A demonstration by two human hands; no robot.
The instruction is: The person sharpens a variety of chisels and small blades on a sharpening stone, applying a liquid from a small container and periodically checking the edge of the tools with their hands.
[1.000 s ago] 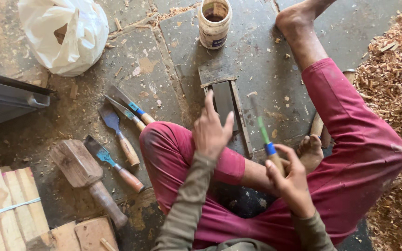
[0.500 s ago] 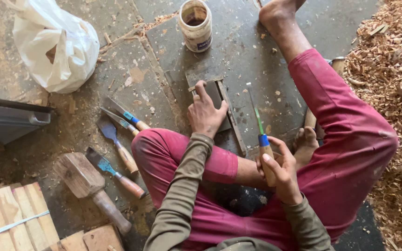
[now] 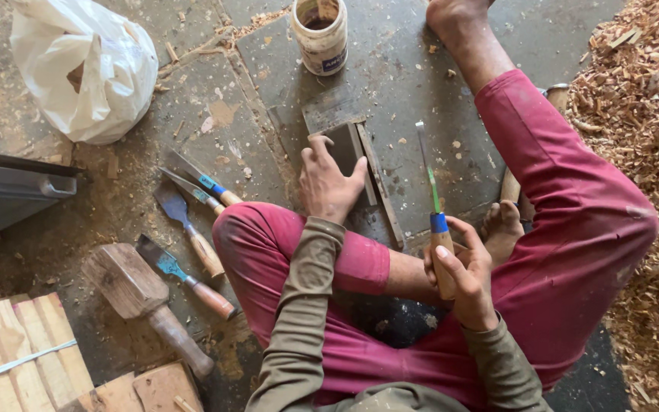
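I sit on the floor in red trousers. My left hand [image 3: 329,181] rests palm down on the near end of a dark flat sharpening stone [image 3: 342,145] that lies on the stone floor in front of my knee. My right hand [image 3: 455,271] grips the wooden handle of a narrow chisel [image 3: 430,191] with a blue ferrule; its thin blade points away from me, just right of the stone and above the floor.
Several other chisels [image 3: 192,221] and a wooden mallet [image 3: 143,301] lie at my left. A small pot [image 3: 319,34] stands beyond the stone, a white plastic bag [image 3: 89,65] at far left. Wood shavings [image 3: 650,152] pile up at right, wooden blocks [image 3: 24,358] at bottom left.
My left hand moved forward from above my knee and settled onto the sharpening stone. The right hand with the chisel stayed nearly where it was; the view shifted slightly.
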